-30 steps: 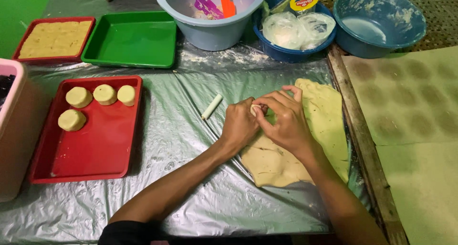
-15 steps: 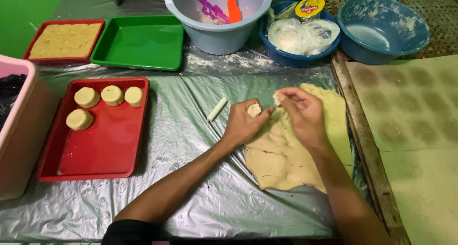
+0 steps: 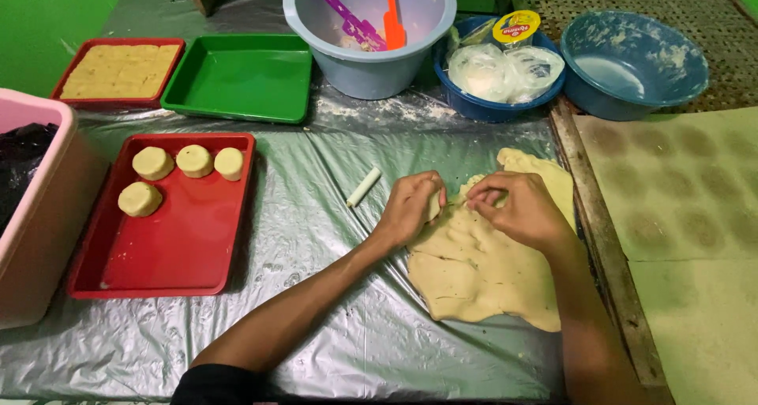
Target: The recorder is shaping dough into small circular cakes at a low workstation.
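A flat sheet of pale dough [image 3: 482,271] lies on plastic film over the table. My left hand [image 3: 410,208] cups a small round piece of dough at the sheet's upper left edge. My right hand [image 3: 517,208] rests on the sheet and pinches dough beside that piece, fingertips meeting the left hand. A small white stick [image 3: 364,186] lies on the film just left of my left hand. A red tray [image 3: 181,247] at the left holds several round dough pieces [image 3: 193,161].
A grey bucket [image 3: 371,58] with purple and orange utensils stands at the back. Beside it sit a blue bowl of plastic wraps [image 3: 505,105] and a floury blue bowl [image 3: 632,65]. A green tray [image 3: 237,77], a filled red tray [image 3: 118,69] and a pink tub [image 3: 39,215] stand left.
Both hands have shifted slightly and my left hand has closed more around the dough piece, hiding most of it. The right fingers keep working at the sheet's edge.
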